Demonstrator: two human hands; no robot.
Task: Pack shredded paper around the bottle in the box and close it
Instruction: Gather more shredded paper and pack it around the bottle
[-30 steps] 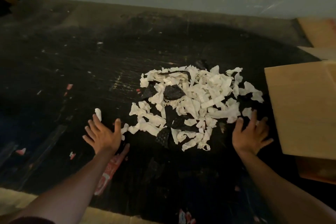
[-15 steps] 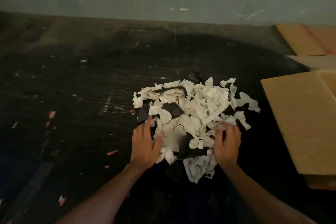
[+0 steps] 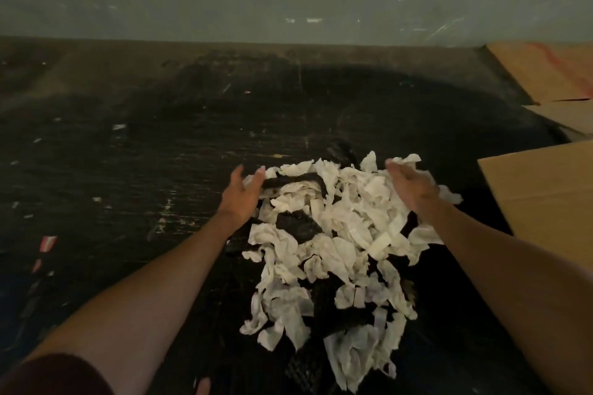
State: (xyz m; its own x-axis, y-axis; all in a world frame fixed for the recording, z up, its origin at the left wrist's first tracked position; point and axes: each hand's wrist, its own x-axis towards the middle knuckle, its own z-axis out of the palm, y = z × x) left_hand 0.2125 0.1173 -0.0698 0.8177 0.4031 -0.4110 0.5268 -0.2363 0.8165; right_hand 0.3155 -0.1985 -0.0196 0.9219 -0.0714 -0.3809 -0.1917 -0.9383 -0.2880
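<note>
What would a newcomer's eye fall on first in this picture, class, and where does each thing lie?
First, the heap of white shredded paper mixed with black scraps, bright against the dark scuffed floor at centre. Next, the two bare hands at the heap's far end: the left hand at its left edge and the right hand at its right, both with fingers straight. Then the tan cardboard box flap at the right edge.
</note>
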